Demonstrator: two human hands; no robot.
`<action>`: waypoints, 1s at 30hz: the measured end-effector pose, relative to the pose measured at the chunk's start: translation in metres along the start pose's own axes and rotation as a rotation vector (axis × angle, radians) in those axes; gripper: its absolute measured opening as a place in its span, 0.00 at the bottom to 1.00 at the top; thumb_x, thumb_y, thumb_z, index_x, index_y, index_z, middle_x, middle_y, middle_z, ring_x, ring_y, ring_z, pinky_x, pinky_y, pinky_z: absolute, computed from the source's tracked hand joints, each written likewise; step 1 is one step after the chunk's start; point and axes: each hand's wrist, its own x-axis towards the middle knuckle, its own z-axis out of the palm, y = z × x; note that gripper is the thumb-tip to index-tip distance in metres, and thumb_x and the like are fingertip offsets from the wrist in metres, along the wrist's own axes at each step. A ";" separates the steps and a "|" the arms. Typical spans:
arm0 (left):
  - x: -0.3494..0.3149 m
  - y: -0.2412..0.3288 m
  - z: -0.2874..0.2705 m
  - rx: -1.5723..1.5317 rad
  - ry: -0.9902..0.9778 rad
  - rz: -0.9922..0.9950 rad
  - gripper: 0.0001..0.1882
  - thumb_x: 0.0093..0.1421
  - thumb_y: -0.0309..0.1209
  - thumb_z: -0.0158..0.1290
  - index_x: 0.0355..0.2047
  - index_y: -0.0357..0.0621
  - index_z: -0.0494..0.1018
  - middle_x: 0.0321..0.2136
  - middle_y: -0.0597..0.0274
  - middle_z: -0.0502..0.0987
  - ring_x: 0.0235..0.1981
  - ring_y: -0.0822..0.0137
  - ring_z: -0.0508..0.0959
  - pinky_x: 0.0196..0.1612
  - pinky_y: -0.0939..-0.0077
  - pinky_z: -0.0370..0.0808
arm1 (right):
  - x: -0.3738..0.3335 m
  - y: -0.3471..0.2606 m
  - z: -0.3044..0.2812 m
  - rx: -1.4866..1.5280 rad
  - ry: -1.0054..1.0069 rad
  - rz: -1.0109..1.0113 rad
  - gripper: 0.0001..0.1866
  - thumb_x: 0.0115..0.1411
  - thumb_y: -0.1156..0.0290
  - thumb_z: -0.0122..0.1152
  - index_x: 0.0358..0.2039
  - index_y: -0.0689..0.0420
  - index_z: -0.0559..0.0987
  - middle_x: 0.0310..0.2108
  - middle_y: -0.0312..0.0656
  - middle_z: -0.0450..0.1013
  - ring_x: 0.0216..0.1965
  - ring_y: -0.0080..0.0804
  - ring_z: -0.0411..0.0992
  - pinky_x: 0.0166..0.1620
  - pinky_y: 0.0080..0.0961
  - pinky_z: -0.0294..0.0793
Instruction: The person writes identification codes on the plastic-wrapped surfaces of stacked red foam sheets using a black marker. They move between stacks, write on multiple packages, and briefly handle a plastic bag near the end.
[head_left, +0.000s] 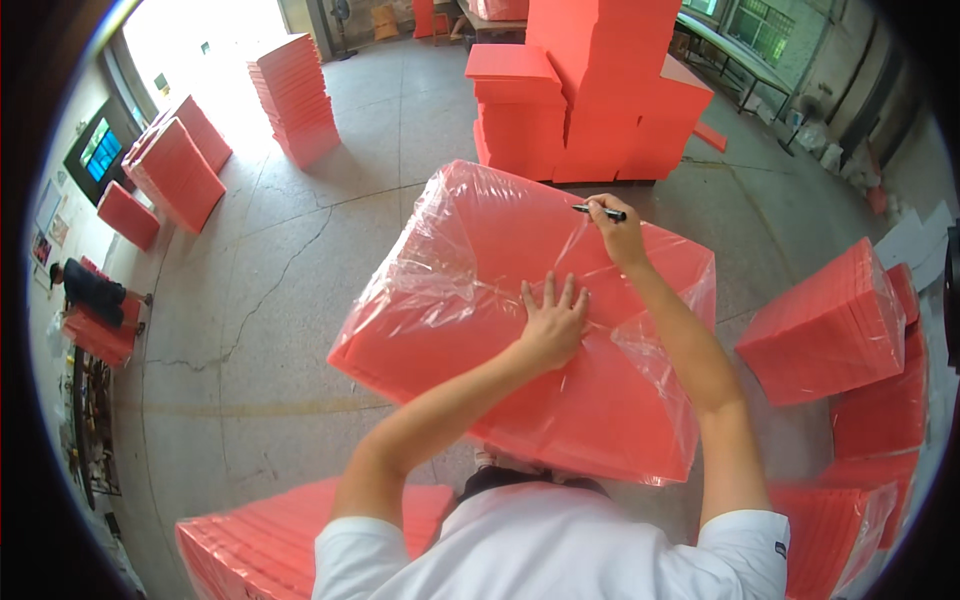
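A large block of red foam sheets (500, 400) wrapped in clear plastic film stands right in front of me. My left hand (556, 322) lies flat on its top, fingers spread, pressing the film near the middle. Between the fingers of my right hand (620, 236) is a black marker pen (606, 212), held over the far part of the top. The pen's tip points left; I cannot tell if it touches the film. Creases in the film run out from around my left hand.
Tall red foam stacks (600, 100) stand beyond the block, with another stack (295, 100) farther left. Wrapped red bundles (825, 325) line the right side, and one (290, 535) is close behind me on the left. A person in dark clothing (95, 295) sits at the far left.
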 end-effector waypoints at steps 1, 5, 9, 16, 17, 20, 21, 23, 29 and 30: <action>-0.001 -0.001 0.004 -0.024 0.019 0.003 0.35 0.68 0.42 0.48 0.71 0.39 0.55 0.73 0.40 0.48 0.73 0.30 0.43 0.62 0.12 0.38 | 0.003 0.011 0.012 -0.036 0.004 0.001 0.11 0.68 0.66 0.59 0.37 0.61 0.81 0.24 0.30 0.73 0.28 0.15 0.66 0.32 0.19 0.64; -0.005 -0.002 0.011 0.057 0.056 -0.015 0.34 0.69 0.44 0.47 0.69 0.38 0.58 0.71 0.38 0.52 0.71 0.27 0.48 0.61 0.12 0.42 | 0.001 0.025 0.036 -0.066 0.063 0.062 0.11 0.68 0.65 0.59 0.39 0.61 0.81 0.25 0.33 0.74 0.27 0.16 0.67 0.31 0.21 0.67; -0.005 -0.002 0.002 -0.004 -0.041 -0.045 0.34 0.69 0.42 0.46 0.71 0.41 0.55 0.73 0.41 0.48 0.72 0.27 0.44 0.63 0.13 0.39 | 0.006 0.026 0.040 -0.143 0.027 0.053 0.12 0.67 0.65 0.59 0.40 0.61 0.81 0.28 0.38 0.77 0.31 0.23 0.73 0.37 0.23 0.71; -0.003 -0.002 0.002 0.050 -0.034 -0.031 0.34 0.69 0.42 0.45 0.71 0.40 0.55 0.72 0.39 0.50 0.71 0.27 0.47 0.62 0.13 0.42 | 0.003 0.028 0.056 -0.336 -0.087 -0.029 0.12 0.65 0.64 0.60 0.39 0.59 0.82 0.36 0.47 0.80 0.38 0.39 0.78 0.43 0.30 0.75; -0.002 -0.002 0.003 0.078 -0.027 -0.029 0.34 0.70 0.43 0.45 0.71 0.40 0.55 0.72 0.39 0.51 0.71 0.27 0.48 0.62 0.14 0.43 | 0.001 0.027 0.054 -0.307 -0.153 -0.011 0.12 0.64 0.63 0.60 0.39 0.59 0.82 0.36 0.47 0.80 0.38 0.40 0.79 0.43 0.31 0.75; -0.002 -0.004 0.003 0.003 -0.034 -0.029 0.38 0.63 0.35 0.49 0.72 0.39 0.54 0.73 0.39 0.48 0.72 0.25 0.44 0.62 0.11 0.38 | 0.013 0.028 0.051 -0.225 -0.008 -0.013 0.12 0.64 0.62 0.60 0.39 0.58 0.83 0.35 0.46 0.80 0.37 0.40 0.78 0.42 0.31 0.75; -0.001 -0.002 0.003 0.005 -0.040 -0.025 0.37 0.63 0.35 0.49 0.72 0.39 0.54 0.73 0.39 0.48 0.72 0.25 0.44 0.62 0.11 0.38 | 0.014 0.027 0.044 -0.296 -0.043 0.001 0.12 0.64 0.63 0.60 0.39 0.59 0.82 0.35 0.46 0.80 0.37 0.39 0.78 0.42 0.31 0.75; -0.001 -0.002 0.002 0.018 -0.055 -0.026 0.37 0.64 0.35 0.49 0.72 0.38 0.54 0.73 0.39 0.48 0.72 0.25 0.44 0.62 0.11 0.38 | 0.016 0.027 0.036 -0.423 -0.115 0.026 0.12 0.64 0.65 0.60 0.39 0.60 0.82 0.34 0.46 0.80 0.36 0.39 0.78 0.41 0.31 0.74; -0.002 -0.005 0.000 0.012 -0.078 -0.036 0.37 0.64 0.35 0.48 0.72 0.38 0.53 0.73 0.38 0.47 0.72 0.24 0.43 0.61 0.10 0.38 | 0.013 0.026 0.041 -0.319 -0.164 -0.140 0.10 0.64 0.68 0.58 0.36 0.61 0.81 0.29 0.46 0.78 0.32 0.36 0.77 0.37 0.31 0.73; -0.002 -0.003 0.001 0.046 -0.076 -0.034 0.36 0.65 0.36 0.47 0.72 0.38 0.54 0.73 0.38 0.48 0.72 0.25 0.44 0.61 0.11 0.39 | 0.011 0.027 0.036 -0.286 -0.103 -0.055 0.10 0.64 0.68 0.58 0.36 0.61 0.81 0.28 0.46 0.78 0.31 0.34 0.76 0.37 0.31 0.73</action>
